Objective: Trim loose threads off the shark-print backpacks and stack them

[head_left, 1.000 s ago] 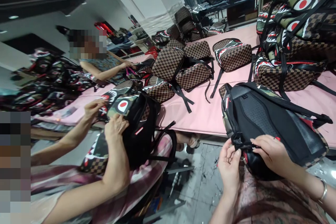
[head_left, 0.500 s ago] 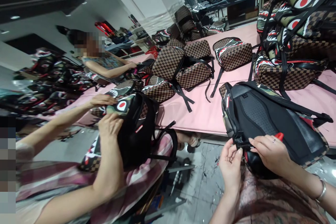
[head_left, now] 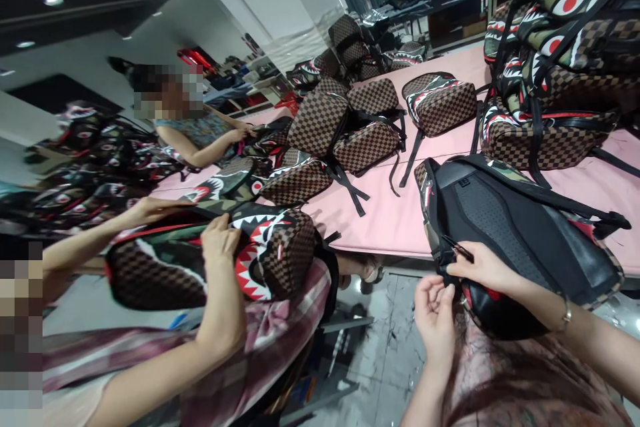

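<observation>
A black-backed backpack with checkered sides lies tilted over the edge of the pink table, its padded back panel facing up. My left hand pinches the black strap end at the bag's lower left corner. Just above it, my right hand is closed on a small dark tool with pointed tips, which reaches to the strap near its buckle. A shiny black part with red trim bulges below my right wrist. What lies between my left fingertips is mostly hidden.
Checkered shark-mouth backpacks stand on the pink table, and a tall pile rises at the right. On the left, a person's hands handle another backpack. A further person works beyond.
My right hand has moved slightly left and up, and the dark tool now shows in it. The red item by it no longer stands out. The neighbour's backpack has been turned.
</observation>
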Available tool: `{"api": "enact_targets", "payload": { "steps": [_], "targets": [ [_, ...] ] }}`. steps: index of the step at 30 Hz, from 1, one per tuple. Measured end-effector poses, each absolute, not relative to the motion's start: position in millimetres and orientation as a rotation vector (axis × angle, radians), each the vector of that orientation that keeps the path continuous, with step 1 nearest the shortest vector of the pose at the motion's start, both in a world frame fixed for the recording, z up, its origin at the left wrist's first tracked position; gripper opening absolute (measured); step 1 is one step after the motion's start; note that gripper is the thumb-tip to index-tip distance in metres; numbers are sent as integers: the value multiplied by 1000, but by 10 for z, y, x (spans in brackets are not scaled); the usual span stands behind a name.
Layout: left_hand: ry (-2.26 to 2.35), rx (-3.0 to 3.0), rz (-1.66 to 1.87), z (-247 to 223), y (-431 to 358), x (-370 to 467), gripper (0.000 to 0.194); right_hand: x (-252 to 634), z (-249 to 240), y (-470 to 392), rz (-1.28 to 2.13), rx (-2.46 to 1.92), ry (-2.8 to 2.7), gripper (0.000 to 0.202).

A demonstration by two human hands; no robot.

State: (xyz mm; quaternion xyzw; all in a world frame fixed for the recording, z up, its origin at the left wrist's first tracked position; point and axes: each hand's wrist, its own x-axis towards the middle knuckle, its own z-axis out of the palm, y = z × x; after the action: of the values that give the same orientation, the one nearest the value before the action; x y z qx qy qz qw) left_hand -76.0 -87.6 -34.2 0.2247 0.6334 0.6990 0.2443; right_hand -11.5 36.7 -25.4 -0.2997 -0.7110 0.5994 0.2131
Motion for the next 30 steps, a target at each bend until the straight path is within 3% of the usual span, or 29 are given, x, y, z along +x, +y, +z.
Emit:
{"api": "enact_targets", "payload": {
  "steps": [4,10,22,30],
  "targets": [
    [2110,962,1698,-432,-1001,-917,32,-433,-249,375,1638,-942,-1993,35],
    [2511,1733,1339,-375,-1109,-1293,32,-597,-155,322,1478,-943,-2141,34],
    [2037,2878,957,-261,-822,-1886,50,-626,77,576,1388,-1064,-2178,32],
    [1808,3270,447,72,-507,-1894,25,-599,98,705,1198,-1146,-2208,31]
  ]
}}
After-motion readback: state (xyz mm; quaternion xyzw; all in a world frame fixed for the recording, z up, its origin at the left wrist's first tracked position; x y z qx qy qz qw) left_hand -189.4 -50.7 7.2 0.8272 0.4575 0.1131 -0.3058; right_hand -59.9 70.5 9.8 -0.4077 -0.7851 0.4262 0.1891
